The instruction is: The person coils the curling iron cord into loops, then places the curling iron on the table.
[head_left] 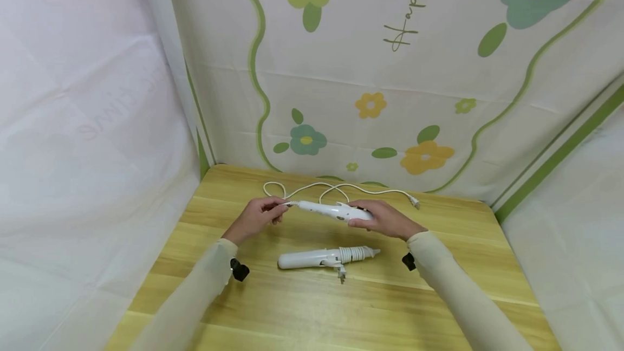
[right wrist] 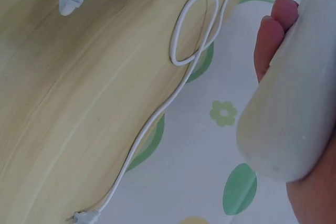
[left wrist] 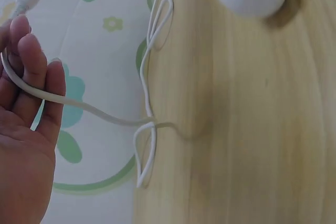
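Observation:
A white corded handheld appliance (head_left: 319, 208), shaped like a curling iron, is held level above the table. My right hand (head_left: 387, 220) grips its thick end; the smooth rounded tip of this appliance (right wrist: 289, 114) fills the right side of the right wrist view. At the narrow end, my left hand (head_left: 258, 218) pinches the white cord (left wrist: 94, 109) close to where it enters the body. Nearer to me lies a second white appliance (head_left: 304, 259) of similar shape. Its own cord (head_left: 353, 254) is coiled round one end, and a plug (head_left: 342, 274) hangs off beside it.
Along the back of the wooden table (head_left: 273, 307), the loose cord runs in loops to a plug (head_left: 415, 202) at the right. A flowered cloth (head_left: 341, 80) stands behind the table's rear edge, with pale cloth walls (head_left: 88, 177) at both sides.

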